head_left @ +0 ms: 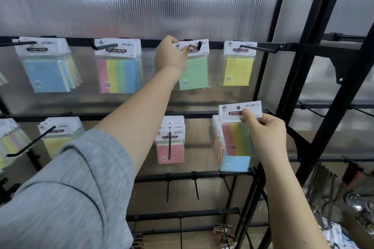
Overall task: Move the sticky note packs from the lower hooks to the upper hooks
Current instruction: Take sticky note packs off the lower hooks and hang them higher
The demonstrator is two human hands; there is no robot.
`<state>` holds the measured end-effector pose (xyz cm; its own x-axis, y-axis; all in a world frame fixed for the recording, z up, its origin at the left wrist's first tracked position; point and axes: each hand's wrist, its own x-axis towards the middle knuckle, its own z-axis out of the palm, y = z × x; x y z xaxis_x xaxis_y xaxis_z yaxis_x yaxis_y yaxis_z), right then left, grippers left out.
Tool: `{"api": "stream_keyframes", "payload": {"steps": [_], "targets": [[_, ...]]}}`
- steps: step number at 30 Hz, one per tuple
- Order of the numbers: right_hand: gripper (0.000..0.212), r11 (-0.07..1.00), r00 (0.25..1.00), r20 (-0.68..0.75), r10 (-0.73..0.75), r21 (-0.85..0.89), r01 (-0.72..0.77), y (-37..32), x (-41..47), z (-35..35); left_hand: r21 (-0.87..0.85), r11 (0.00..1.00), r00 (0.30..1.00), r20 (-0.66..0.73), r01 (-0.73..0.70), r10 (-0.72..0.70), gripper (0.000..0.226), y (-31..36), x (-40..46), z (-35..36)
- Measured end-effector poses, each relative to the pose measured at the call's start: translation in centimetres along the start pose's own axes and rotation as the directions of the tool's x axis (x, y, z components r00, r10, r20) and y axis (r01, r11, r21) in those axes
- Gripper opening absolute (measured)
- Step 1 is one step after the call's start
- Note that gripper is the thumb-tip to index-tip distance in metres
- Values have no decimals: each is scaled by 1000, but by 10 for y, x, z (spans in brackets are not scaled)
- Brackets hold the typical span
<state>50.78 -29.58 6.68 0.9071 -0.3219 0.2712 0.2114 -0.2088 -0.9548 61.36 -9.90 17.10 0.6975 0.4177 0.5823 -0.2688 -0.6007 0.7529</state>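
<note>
The left hand (171, 56) hides part of the green pack (194, 70); its small print is unreadable.

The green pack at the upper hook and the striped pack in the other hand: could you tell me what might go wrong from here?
1. The left hand pinches only the header of the green pack at the upper hook; the hole may miss the tip and the pack may drop.
2. The right hand holds the striped pack free of any hook, with other packs loose behind; those could slip off.

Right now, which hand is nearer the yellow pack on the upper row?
Left. The left hand is at the green pack beside the yellow pack; the right hand is a row lower.
</note>
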Motion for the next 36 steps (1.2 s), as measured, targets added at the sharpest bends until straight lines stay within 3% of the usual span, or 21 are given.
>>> {"api": "stream_keyframes", "payload": {"steps": [8, 10, 14, 17, 20, 27, 36], "targets": [[22, 1000, 1000, -9, 5, 18, -5, -1, -6, 5, 84, 996, 999, 3, 34, -35, 2, -11, -16, -22], [22, 1000, 1000, -10, -3, 8, 3, -2, -8, 8, 120, 993, 1000, 5, -13, 12, 10, -16, -28, -32], [29, 999, 999, -7, -37, 9, 37, -3, -16, 18, 74, 994, 994, 72, -83, 78, 14, -27, -51, -61], [36, 1000, 1000, -4, -29, 1, 29, -4, -22, 28, -51, 995, 991, 102, -82, 87, 19, -38, -71, -90], [51, 1000, 1000, -2, -24, 0, 24, -4, -29, 40, -80, 997, 997, 72, -17, 23, 24, -55, -88, -121], [58, 993, 995, -44, -93, 62, 96, -14, -59, 81, -6, 988, 988, 21, 153, -153, 24, -119, -93, -177], [49, 977, 985, -13, -171, 128, 171, -38, -101, 137, 268, 887, 927, -87, 375, -366, 15, -194, -90, -244]]}}
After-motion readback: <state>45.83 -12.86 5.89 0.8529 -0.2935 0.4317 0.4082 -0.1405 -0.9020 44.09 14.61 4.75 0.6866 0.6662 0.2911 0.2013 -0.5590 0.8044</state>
